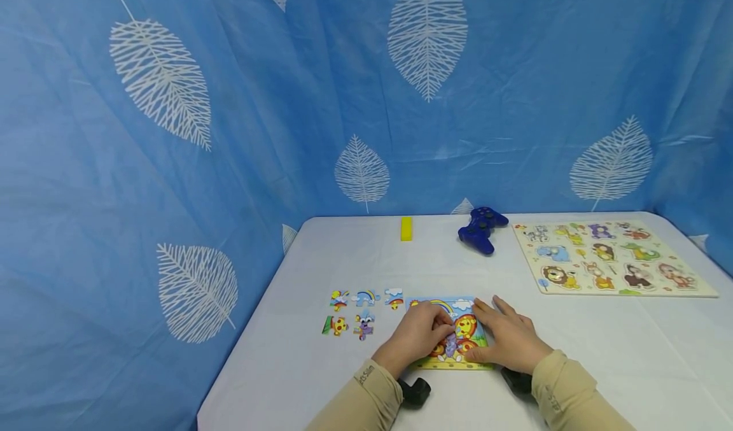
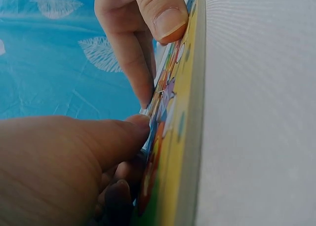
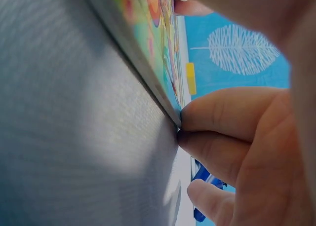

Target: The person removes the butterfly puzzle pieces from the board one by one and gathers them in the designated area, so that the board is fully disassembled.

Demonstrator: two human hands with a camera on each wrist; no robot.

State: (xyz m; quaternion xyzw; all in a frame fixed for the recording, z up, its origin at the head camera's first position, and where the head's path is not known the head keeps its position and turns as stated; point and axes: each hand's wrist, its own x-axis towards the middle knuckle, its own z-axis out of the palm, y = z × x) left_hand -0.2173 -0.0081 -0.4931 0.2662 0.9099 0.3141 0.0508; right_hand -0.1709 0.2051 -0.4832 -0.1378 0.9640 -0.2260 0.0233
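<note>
At the near middle of the tabletop [image 1: 572, 329], the left hand [image 1: 417, 335] and right hand [image 1: 506, 337] pressed one puzzle board [image 1: 455, 310], fingers curled over its picture; five loose pieces [image 1: 362, 313] lay left, just beside it.

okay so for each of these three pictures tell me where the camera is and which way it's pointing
Head: worn on the head, looking forward and down at the white table; both hands and beige sleeves show.
Left wrist: low at table level, along the colourful lion jigsaw puzzle board; left hand fills it.
Right wrist: low beside the board's edge; right hand fingers show.
Shared: the yellow rectangular block appears in head and right wrist views.
</note>
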